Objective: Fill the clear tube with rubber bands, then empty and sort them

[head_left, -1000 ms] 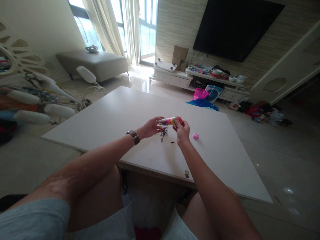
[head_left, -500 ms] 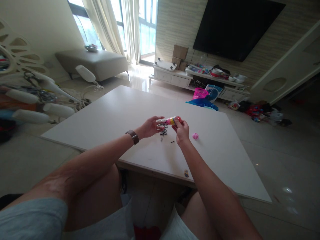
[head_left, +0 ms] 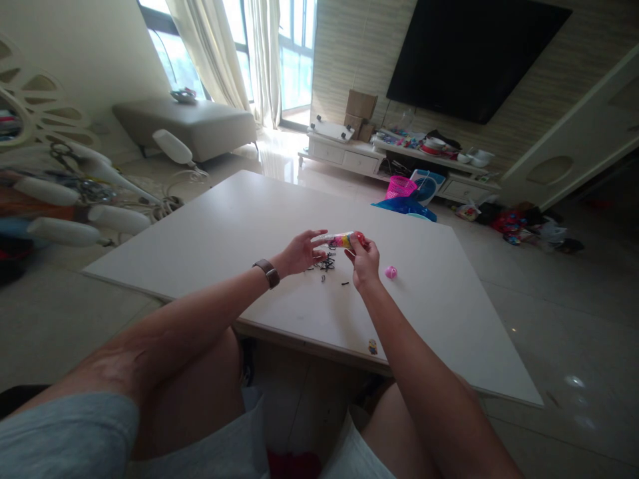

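My right hand [head_left: 366,261] grips a clear plastic tube [head_left: 342,240] by its red end. Bands of pink, yellow and other colours show through the tube, which lies sideways above the table [head_left: 419,299]. At the tube's other end is my left hand [head_left: 301,253], fingers spread; whether they touch the tube I cannot tell. Beneath the hands lies a loose pile of small thin black pieces [head_left: 327,263], too small to name. One black piece [head_left: 345,284] sits apart, nearer to me. Right of my right hand is a small pink rounded object [head_left: 391,272].
A small yellow-and-blue cartoon figure [head_left: 372,346] is near the table's front edge. A lamp with white shades [head_left: 172,146] stands close to the left edge. Past the far edge are a pink basket [head_left: 401,187] and a blue plastic sheet [head_left: 404,209].
The tube has shifted slightly right, away from my left fingers. More black pieces show in the pile under the hands. My right hand keeps its hold.
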A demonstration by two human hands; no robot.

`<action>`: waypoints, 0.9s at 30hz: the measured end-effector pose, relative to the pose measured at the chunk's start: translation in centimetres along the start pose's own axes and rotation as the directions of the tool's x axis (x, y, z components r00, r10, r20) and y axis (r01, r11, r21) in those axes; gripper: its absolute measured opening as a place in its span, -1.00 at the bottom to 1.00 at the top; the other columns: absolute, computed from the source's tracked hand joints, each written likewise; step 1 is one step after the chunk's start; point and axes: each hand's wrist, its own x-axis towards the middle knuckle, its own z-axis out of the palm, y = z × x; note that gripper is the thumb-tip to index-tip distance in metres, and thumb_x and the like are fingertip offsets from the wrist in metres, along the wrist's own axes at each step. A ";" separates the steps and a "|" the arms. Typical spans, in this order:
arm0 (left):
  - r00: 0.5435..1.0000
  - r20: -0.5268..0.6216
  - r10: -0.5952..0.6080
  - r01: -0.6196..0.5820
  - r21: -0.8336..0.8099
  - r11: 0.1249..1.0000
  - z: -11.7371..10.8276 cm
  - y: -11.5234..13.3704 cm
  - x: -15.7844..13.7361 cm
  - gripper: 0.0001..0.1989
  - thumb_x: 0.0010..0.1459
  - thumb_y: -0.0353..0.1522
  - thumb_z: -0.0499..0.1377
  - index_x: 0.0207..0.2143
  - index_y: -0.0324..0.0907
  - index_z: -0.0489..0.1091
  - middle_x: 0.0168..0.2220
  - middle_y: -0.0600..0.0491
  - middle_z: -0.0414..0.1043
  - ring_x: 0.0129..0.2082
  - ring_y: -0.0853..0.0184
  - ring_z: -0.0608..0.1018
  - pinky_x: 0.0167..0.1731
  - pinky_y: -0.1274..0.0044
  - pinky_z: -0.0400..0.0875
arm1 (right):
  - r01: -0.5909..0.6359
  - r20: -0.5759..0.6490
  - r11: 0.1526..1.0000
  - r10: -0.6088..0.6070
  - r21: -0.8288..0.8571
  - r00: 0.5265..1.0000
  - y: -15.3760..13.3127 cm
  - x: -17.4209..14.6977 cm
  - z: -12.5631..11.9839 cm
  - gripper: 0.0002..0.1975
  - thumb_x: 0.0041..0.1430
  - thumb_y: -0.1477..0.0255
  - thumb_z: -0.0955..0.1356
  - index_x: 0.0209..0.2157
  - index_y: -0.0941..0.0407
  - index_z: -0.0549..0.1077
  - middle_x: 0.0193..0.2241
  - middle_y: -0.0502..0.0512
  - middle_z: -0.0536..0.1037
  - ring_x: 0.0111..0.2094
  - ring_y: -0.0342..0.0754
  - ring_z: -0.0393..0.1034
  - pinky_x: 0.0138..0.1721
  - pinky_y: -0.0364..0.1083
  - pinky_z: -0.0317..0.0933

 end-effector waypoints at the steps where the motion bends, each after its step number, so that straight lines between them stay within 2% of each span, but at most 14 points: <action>1: 1.000 0.014 -0.004 0.004 0.018 1.000 0.2 0.1 -0.1 -0.61 0.03 -0.28 0.29 -0.05 -0.11 0.41 -0.01 0.00 0.48 -0.49 0.41 0.54 -0.27 0.43 0.48 | -0.009 -0.002 1.000 0.009 0.014 1.000 0.0 0.0 0.0 -0.47 -0.18 0.10 0.58 -0.29 0.08 0.37 -0.18 0.00 0.50 -0.16 -0.11 0.47 -0.18 -0.12 0.46; 5: 1.000 0.027 -0.012 0.008 0.124 0.992 0.8 0.1 -0.3 -0.62 0.02 -0.25 0.30 -0.08 -0.11 0.41 -0.04 0.04 0.47 -0.47 0.39 0.55 -0.28 0.44 0.46 | -0.020 -0.030 0.999 0.021 0.049 0.999 -0.2 -0.1 0.2 -0.44 -0.24 0.09 0.60 -0.32 0.11 0.37 -0.21 0.01 0.49 -0.19 -0.11 0.46 -0.20 -0.13 0.46; 10: 0.998 -0.052 0.043 -0.033 0.178 0.983 0.5 -0.4 0.4 -0.62 -0.03 -0.24 0.32 -0.14 -0.12 0.40 -0.17 0.08 0.42 -0.48 0.37 0.55 -0.33 0.45 0.46 | 0.022 -0.051 1.000 -0.022 0.001 0.998 -0.4 0.0 0.0 -0.45 -0.22 0.09 0.58 -0.29 0.10 0.39 -0.16 0.03 0.49 -0.15 -0.10 0.45 -0.19 -0.12 0.46; 14: 0.987 -0.147 0.060 -0.032 0.187 0.982 -0.2 -0.5 0.8 -0.62 -0.01 -0.22 0.29 -0.14 -0.14 0.37 -0.15 0.02 0.44 -0.44 0.32 0.58 -0.32 0.43 0.48 | 0.050 -0.071 0.998 -0.053 -0.042 0.996 -0.6 0.2 -0.1 -0.47 -0.19 0.11 0.57 -0.26 0.08 0.39 -0.14 0.01 0.48 -0.12 -0.08 0.44 -0.18 -0.10 0.46; 19: 0.977 -0.200 0.070 -0.040 0.153 0.987 -0.2 -0.4 0.7 -0.64 0.00 -0.22 0.27 -0.14 -0.15 0.35 -0.17 0.00 0.44 -0.44 0.30 0.58 -0.33 0.43 0.48 | 0.049 -0.050 0.997 -0.052 -0.061 0.997 -0.5 0.2 -0.1 -0.50 -0.14 0.12 0.55 -0.26 0.08 0.39 -0.14 0.02 0.47 -0.12 -0.07 0.45 -0.18 -0.10 0.45; 25: 0.999 -0.022 0.029 -0.029 0.002 1.000 0.5 -0.4 0.0 -0.55 0.02 -0.21 0.25 -0.03 -0.10 0.34 -0.09 0.00 0.46 -0.35 0.25 0.62 -0.30 0.43 0.47 | 0.001 -0.021 1.000 -0.001 -0.004 1.000 -0.2 -0.1 0.1 -0.49 -0.15 0.10 0.56 -0.27 0.08 0.38 -0.17 0.00 0.51 -0.15 -0.09 0.48 -0.19 -0.11 0.46; 27: 1.000 0.014 0.017 -0.017 0.004 1.000 0.6 -0.3 -0.2 -0.52 0.03 -0.19 0.25 0.02 -0.08 0.33 -0.07 0.01 0.46 -0.36 0.26 0.62 -0.28 0.42 0.47 | -0.015 -0.018 1.000 0.015 0.020 1.000 -0.1 -0.1 0.1 -0.48 -0.15 0.09 0.57 -0.27 0.08 0.38 -0.18 0.01 0.51 -0.17 -0.10 0.48 -0.19 -0.11 0.47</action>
